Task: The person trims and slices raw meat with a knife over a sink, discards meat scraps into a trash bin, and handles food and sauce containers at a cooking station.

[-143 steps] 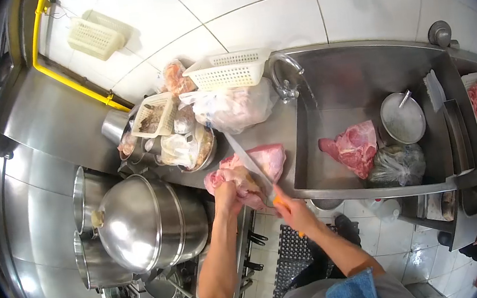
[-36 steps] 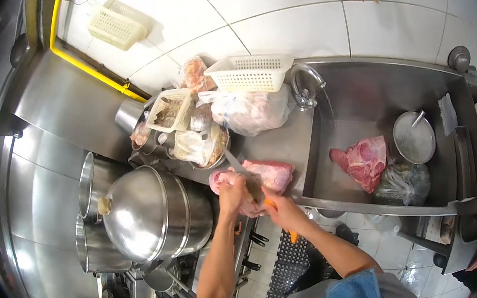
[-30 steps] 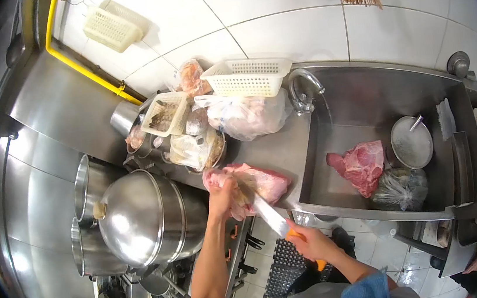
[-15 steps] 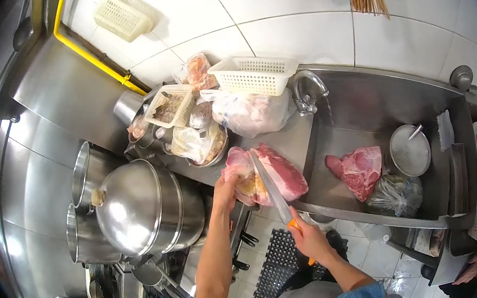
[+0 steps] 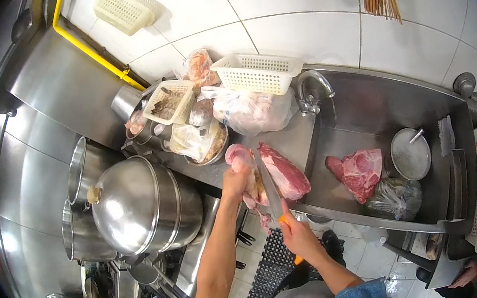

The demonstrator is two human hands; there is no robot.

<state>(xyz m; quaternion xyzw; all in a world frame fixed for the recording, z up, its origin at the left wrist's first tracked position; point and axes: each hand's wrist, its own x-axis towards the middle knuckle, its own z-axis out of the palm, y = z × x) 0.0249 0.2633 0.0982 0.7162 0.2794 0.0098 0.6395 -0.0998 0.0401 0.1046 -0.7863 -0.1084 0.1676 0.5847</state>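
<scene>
A large piece of raw meat (image 5: 283, 171) lies on the steel counter beside the sink. My left hand (image 5: 235, 183) is closed on its pale, fatty left part, folding it up. My right hand (image 5: 302, 240) grips a knife by its orange handle. The long knife blade (image 5: 268, 184) points away from me and sits between the folded part and the thick red part of the meat. The blade's edge is partly hidden by the meat.
Right of the counter is a steel sink (image 5: 356, 97) holding a meat chunk (image 5: 359, 173), a bagged item (image 5: 396, 197) and a round pot (image 5: 411, 154); the tap runs. Bagged food (image 5: 257, 108) and baskets stand behind. Large pots (image 5: 145, 207) are left. Another person's hand (image 5: 467, 275) shows lower right.
My left hand has lifted and folded the fatty part toward the right. The knife has turned more upright, and its handle and my right hand have shifted slightly left and nearer me.
</scene>
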